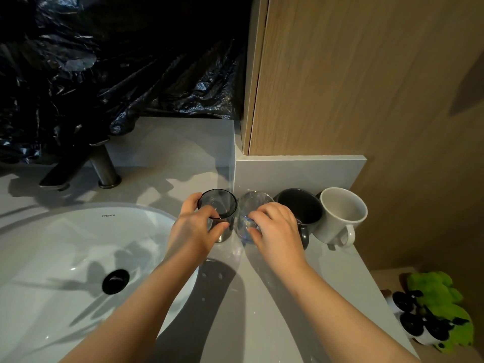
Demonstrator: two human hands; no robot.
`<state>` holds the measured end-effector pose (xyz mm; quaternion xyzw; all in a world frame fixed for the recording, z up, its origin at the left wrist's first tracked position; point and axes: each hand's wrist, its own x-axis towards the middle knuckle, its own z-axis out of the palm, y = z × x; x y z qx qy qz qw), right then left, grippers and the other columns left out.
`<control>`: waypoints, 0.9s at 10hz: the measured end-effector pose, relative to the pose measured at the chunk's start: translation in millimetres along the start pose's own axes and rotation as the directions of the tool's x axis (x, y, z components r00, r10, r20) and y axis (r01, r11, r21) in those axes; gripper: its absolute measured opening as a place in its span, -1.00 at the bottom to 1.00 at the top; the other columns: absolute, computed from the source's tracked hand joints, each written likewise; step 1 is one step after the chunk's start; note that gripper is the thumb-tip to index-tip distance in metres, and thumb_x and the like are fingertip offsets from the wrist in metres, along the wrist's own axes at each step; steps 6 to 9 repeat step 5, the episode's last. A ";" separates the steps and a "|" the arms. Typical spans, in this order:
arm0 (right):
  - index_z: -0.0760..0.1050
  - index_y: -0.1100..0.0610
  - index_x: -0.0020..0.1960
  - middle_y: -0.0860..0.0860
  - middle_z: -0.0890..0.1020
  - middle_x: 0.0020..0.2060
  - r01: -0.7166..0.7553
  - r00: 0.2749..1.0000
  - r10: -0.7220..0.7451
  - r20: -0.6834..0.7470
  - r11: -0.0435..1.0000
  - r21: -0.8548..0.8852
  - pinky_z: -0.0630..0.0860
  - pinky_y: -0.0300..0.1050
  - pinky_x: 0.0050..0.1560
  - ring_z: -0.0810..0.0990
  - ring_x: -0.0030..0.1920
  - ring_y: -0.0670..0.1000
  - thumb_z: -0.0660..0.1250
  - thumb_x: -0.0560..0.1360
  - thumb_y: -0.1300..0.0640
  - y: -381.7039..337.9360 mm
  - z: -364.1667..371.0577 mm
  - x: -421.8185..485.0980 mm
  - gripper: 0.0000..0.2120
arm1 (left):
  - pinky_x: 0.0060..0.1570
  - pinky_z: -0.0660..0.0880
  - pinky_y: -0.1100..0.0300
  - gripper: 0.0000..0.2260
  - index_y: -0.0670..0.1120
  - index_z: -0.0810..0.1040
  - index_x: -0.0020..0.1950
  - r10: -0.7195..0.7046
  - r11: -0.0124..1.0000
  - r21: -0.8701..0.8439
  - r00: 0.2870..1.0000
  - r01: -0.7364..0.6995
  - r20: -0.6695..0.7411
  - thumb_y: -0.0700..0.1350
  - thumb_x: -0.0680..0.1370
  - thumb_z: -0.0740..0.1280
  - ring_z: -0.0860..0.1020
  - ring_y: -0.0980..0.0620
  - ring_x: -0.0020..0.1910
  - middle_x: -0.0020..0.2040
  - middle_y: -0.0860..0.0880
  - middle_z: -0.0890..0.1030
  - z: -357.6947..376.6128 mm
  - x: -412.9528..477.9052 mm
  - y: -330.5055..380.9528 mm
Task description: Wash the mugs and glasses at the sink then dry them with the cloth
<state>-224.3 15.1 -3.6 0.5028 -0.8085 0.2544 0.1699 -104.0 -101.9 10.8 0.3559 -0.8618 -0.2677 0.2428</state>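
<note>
Your left hand [195,229] curls round smoky grey glass tumbler [220,203], right of white oval sink [65,244]. Your right hand [277,229] grips clear round glass [252,201].

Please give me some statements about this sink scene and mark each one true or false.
1. The left hand grips the smoky grey glass tumbler. True.
2. The white ceramic mug lies on its side. False: it stands upright on the grey counter.
3. The right hand holds the clear drinking glass. True.
4. The black ceramic mug stands at the end of the row. False: it stands between the clear glass and the white mug.
</note>
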 end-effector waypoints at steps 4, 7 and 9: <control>0.62 0.18 -0.15 0.06 0.59 -0.20 0.026 1.000 -0.026 -0.013 1.000 -0.001 0.52 -0.02 -0.05 0.59 -0.09 0.15 0.57 0.20 0.26 0.2 -0.3 0.4 -0.75 | 0.08 0.24 0.35 -0.82 -0.12 0.60 0.00 0.010 1.000 -0.025 1.000 -0.010 0.025 -0.06 0.48 0.43 0.39 -0.04 0.33 0.45 -0.05 0.27 1.5 0.9 -5.9; 0.61 0.16 -0.06 0.05 0.61 -0.12 -0.008 1.000 0.009 -0.019 0.997 0.078 0.50 0.00 0.05 0.57 -0.01 0.13 0.51 0.26 0.15 0.0 -0.4 0.7 -0.73 | 0.13 0.27 0.30 -0.77 -0.08 0.57 0.11 -0.028 1.000 0.005 0.998 0.028 0.055 -0.04 0.50 0.41 0.37 -0.04 0.36 0.48 -0.04 0.23 -2.3 1.4 -2.1; 0.61 0.16 -0.06 0.05 0.61 -0.12 -0.008 1.000 0.009 -0.019 0.997 0.078 0.50 0.00 0.05 0.57 -0.01 0.13 0.51 0.26 0.15 0.0 -0.4 0.7 -0.73 | 0.13 0.27 0.30 -0.77 -0.08 0.57 0.11 -0.028 1.000 0.005 0.998 0.028 0.055 -0.04 0.50 0.41 0.37 -0.04 0.36 0.48 -0.04 0.23 -2.3 1.4 -2.1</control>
